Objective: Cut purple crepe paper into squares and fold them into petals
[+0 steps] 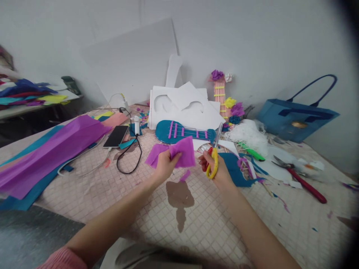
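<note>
Craft workroom. Table (154, 228) strewn with scraps (238, 171): coloured sheets (64, 145) at nine o'clock, white boards (182, 99) at twelve, scissors (215, 158) at four.

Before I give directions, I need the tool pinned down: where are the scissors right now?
In the head view, the scissors are just right of centre in the right hand, right of the purple piece in the left hand.

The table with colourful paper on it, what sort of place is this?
Probably a craft room: there is purple paper in the left hand, scissors in the right hand, and a blue guitar shape on the table.
</note>
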Demonstrator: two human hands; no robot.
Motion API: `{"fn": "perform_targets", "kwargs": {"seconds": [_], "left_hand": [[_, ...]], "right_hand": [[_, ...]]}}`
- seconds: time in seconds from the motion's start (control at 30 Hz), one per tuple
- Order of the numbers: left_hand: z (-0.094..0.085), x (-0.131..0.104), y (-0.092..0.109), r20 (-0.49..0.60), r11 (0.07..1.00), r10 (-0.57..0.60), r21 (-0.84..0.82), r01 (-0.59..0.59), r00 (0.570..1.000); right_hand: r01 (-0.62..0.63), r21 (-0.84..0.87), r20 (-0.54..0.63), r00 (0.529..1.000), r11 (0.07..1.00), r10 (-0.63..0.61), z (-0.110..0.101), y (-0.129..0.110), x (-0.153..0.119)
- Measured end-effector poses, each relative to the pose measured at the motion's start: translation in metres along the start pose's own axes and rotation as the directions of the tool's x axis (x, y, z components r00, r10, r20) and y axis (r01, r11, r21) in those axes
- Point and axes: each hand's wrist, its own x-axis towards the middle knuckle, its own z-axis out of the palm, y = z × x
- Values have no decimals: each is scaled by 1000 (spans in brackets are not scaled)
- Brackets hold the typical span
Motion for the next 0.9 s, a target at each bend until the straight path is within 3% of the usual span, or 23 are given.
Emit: {"fn": "perform_targets", "kwargs": {"seconds": [0.1,0.17,0.23,0.27,0.37,0.47,0.67,0.8,0.9], "left_hand": [[-3,-2,10,34,968,237,73,-239,971],[-4,-2,12,102,871,454,160,-465,885],[-5,-3,11,162,723,622,257,-642,766],[-5,-3,10,182,667,665,292,-686,724],[-5,-3,5,208,636,681,307,-708,702],[-5,-3,5,218,658,659,297,-692,720],[-2,-6,10,153,751,574,292,-592,804],[-1,-9,13,111,908,339,221,-356,934],[-13,3,19,66,960,179,207,-189,982]], "right_hand": [[-34,35,22,999,999,33,-3,2,1],[-63,64,75,995,996,58,0,4,0],[-88,87,131,988,992,76,4,6,-3],[-95,97,154,985,991,80,6,7,-4],[-94,116,201,977,989,70,10,7,-5],[-81,116,212,976,990,55,7,7,-3],[-46,101,179,984,994,27,1,4,1],[-17,94,166,986,995,1,2,1,1],[-2,87,160,987,996,-12,2,-1,3]]}}
